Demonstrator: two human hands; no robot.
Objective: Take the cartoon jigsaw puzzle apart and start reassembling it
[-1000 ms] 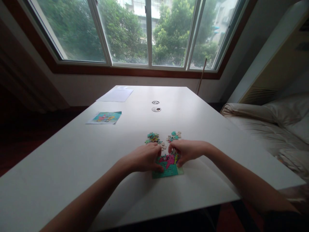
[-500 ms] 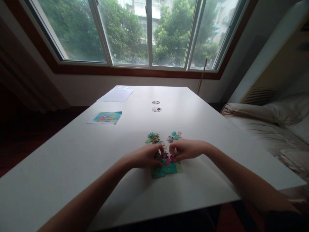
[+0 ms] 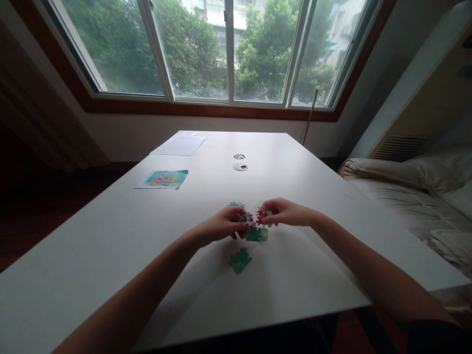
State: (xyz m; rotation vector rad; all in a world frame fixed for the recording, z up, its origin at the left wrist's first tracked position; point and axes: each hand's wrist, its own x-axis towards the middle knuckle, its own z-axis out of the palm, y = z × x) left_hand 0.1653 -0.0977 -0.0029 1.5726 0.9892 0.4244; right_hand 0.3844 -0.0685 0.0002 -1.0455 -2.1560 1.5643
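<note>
Two bare hands work above the near half of the white desk (image 3: 110, 255), each engaged with part of a jigsaw puzzle. Left hand (image 3: 229, 223): fingers closed on a pink-and-teal puzzle section (image 3: 250, 221). Right hand (image 3: 283, 212): fingers pinched on a magenta puzzle section (image 3: 261, 216). A narrow gap shows between the upper parts of these sections. Directly below them is a teal strip (image 3: 253, 235) with a pale green right end; whether it touches the desk cannot be determined. One separate teal-green piece group (image 3: 241, 261) lies flat on the desk, nearer the wearer and turned cornerwise. Loose pieces (image 3: 235, 204) lie behind the left hand, partly hidden. Farther left, a colour picture sheet (image 3: 165, 179) lies flat; white paper (image 3: 179, 145) lies beyond it. Two round items (image 3: 240, 167) lie near the desk's centre line, one behind the other.
</note>
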